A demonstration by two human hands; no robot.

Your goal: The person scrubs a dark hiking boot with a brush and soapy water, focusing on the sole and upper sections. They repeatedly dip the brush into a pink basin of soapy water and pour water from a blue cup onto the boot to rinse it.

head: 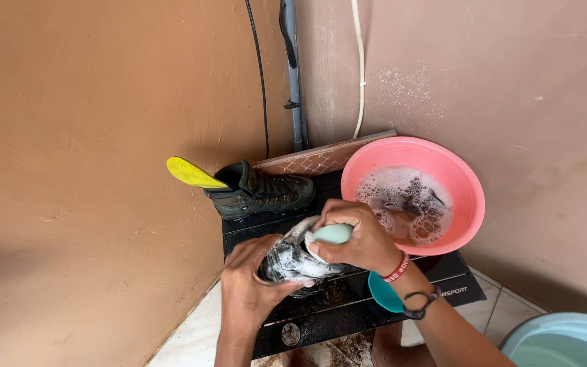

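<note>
The soapy shoe (292,259) sat near the middle of a black mat (348,302) laid in the corner of the room, foam all over it. The left hand (251,287) clasped it from below, while the right hand (356,239) was wrapped around a pale green brush (331,234) pressed onto the shoe. At the mat's far edge stood a dark green boot (261,191), and at its far right corner a pink basin (412,194) of sudsy water.

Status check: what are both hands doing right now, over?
Left hand gripping soapy shoe. Right hand holding pale green brush on it. Pink basin of suds beside; nothing in the way.
</note>
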